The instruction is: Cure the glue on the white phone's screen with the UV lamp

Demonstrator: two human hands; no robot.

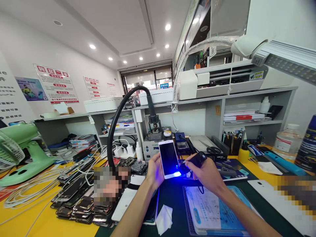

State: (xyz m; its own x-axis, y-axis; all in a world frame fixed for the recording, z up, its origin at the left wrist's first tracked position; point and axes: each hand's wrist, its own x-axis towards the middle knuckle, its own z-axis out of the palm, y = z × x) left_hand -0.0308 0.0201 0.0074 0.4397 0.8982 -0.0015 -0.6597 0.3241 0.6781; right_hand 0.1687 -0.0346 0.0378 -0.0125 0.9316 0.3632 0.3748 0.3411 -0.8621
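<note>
My left hand (155, 169) is closed around the left side of a white smartphone (169, 159), held upright with its dark screen towards me. My right hand (207, 172) grips a small black UV lamp (196, 160) close to the phone's lower right corner. Blue-violet light from it falls on the phone's bottom edge and the dark green mat (172, 197). Under my left forearm lies a white phone or tablet (127, 200). A folded white tissue (164, 220) rests on the mat. Below my right hand is a blue and white plastic-covered pad (209, 207).
Stacked phone parts (82, 209) and white cables (27, 187) cover the left, by a green fan (22, 154). A black hose (111, 131) arches up from a soldering or hot-air station (151, 144). Scissors (212, 148), a tool holder (233, 141) and bottles (286, 141) stand right.
</note>
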